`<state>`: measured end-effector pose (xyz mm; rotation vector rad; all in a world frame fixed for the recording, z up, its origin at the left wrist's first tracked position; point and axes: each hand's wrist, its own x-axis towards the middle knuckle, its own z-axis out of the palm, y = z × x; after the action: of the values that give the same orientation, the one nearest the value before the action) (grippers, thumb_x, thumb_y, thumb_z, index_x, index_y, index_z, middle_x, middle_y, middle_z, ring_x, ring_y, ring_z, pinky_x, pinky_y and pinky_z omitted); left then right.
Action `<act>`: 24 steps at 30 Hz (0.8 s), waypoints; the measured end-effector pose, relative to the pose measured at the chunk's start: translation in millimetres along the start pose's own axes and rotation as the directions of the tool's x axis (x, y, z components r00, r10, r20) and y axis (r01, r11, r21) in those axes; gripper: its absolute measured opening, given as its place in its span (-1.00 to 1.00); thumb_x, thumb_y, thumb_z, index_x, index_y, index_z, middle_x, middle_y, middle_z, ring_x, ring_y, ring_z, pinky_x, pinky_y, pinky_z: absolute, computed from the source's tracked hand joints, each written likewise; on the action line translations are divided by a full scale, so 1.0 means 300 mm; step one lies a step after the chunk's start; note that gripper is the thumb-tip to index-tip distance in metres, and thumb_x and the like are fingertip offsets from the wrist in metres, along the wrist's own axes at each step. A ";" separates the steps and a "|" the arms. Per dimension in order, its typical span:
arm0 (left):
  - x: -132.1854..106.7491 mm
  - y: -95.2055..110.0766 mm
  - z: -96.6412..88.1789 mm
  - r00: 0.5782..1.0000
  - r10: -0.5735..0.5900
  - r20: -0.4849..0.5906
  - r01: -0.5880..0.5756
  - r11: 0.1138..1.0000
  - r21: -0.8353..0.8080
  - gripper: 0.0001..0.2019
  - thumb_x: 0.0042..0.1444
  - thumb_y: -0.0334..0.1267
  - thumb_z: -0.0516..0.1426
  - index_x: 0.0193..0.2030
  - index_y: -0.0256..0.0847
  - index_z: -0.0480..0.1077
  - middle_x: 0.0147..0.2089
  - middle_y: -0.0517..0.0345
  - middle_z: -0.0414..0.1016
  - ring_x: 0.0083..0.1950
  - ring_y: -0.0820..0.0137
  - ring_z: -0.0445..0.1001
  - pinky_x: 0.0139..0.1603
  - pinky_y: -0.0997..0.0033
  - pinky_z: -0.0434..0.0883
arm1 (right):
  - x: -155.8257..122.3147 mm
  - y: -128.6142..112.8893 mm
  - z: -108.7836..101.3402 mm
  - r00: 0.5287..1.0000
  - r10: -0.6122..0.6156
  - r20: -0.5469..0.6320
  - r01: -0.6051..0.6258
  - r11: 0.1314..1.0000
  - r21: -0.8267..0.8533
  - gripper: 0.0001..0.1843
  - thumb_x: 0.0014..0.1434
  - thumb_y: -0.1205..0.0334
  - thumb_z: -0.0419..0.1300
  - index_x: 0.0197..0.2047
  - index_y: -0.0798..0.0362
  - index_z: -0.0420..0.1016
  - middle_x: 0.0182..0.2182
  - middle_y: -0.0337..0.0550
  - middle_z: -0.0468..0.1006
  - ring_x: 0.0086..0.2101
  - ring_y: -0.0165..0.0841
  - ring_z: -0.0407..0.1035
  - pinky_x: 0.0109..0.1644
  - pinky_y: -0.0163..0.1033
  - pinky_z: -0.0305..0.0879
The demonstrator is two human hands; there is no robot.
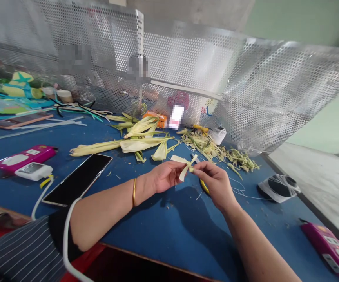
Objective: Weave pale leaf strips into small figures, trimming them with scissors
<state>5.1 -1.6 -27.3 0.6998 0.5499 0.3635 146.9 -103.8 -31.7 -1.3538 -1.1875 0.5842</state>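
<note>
Pale yellow corn husk strips [184, 172], joined like a little bow, are up in the air between the two hands I watch from far away. The left hand [167, 177] pinches the bow on one side, and the right hand [215, 183] pinches it near its knot with thumb and finger. Both grips are closed on it. Below is a blue table [157, 231]. Just past the hands I see big husk leaves [142, 145] in a heap, and to their right a messy pile of husk bits [206, 144]. A yellow handle [204, 187] peeks out by the right hand. White thread [256, 197] runs to a dark roll [278, 187]. A black phone [78, 180] lies near the left arm.
</note>
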 end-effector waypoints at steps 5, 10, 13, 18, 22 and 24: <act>-0.022 -0.013 0.022 0.962 0.229 -0.149 -0.180 0.942 0.282 -0.89 0.02 -0.43 0.16 -0.28 -0.26 0.43 -0.42 0.15 0.53 -0.43 0.46 0.49 -0.47 0.54 0.36 | 0.008 0.008 -0.017 0.996 -0.023 -0.089 0.016 0.997 -0.079 -0.87 0.06 0.14 0.32 -0.39 0.02 0.55 -0.46 -0.25 0.54 -0.39 -0.36 0.33 -0.25 -0.24 0.22; -0.047 -0.017 0.043 0.945 0.292 -0.143 -0.212 0.887 0.409 -0.78 0.03 -0.34 0.09 -0.15 -0.24 0.43 -0.42 0.07 0.60 -0.38 0.33 0.58 -0.37 0.43 0.39 | 0.012 0.006 -0.019 0.991 -0.069 -0.113 0.046 0.980 -0.191 -0.88 0.08 0.16 0.28 -0.40 0.02 0.53 -0.47 -0.26 0.53 -0.42 -0.37 0.33 -0.28 -0.23 0.21; -0.055 -0.014 0.049 0.951 0.296 -0.087 -0.239 0.886 0.397 -0.76 0.06 -0.25 0.14 -0.15 -0.28 0.48 -0.39 0.03 0.62 -0.35 0.33 0.59 -0.30 0.41 0.41 | 0.007 0.004 -0.019 0.991 -0.098 -0.088 0.074 0.967 -0.242 -0.88 0.11 0.16 0.26 -0.39 0.02 0.52 -0.47 -0.27 0.53 -0.42 -0.37 0.34 -0.29 -0.25 0.21; -0.046 -0.018 0.045 0.971 0.232 -0.067 -0.200 0.929 0.313 -0.66 -0.04 -0.13 0.32 -0.14 -0.27 0.56 -0.32 0.04 0.63 -0.35 0.39 0.58 -0.31 0.47 0.37 | -0.005 -0.006 -0.020 0.987 -0.163 0.001 0.157 0.943 -0.294 -0.88 0.16 0.18 0.22 -0.36 0.02 0.52 -0.43 -0.24 0.55 -0.39 -0.35 0.37 -0.25 -0.25 0.24; -0.039 -0.022 0.040 0.967 0.222 -0.121 -0.178 0.938 0.296 -0.73 -0.06 -0.18 0.35 -0.23 -0.28 0.58 -0.38 0.08 0.62 -0.39 0.41 0.57 -0.34 0.49 0.35 | -0.006 -0.014 -0.018 0.978 -0.199 0.067 0.210 0.925 -0.317 -0.90 0.17 0.21 0.22 -0.37 0.01 0.50 -0.41 -0.23 0.54 -0.36 -0.33 0.39 -0.22 -0.23 0.27; -0.040 -0.022 0.041 0.965 0.215 -0.148 -0.166 0.943 0.287 -0.77 -0.04 -0.22 0.35 -0.24 -0.28 0.59 -0.39 0.07 0.62 -0.40 0.40 0.58 -0.33 0.48 0.36 | -0.003 -0.013 -0.016 0.971 -0.226 0.071 0.237 0.922 -0.306 -0.91 0.16 0.22 0.23 -0.38 0.00 0.51 -0.39 -0.21 0.55 -0.32 -0.31 0.40 -0.17 -0.20 0.29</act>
<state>3.5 -18.6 -19.8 0.9976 0.7118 0.5419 149.6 -107.4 -27.5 -1.4414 -1.4906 0.2558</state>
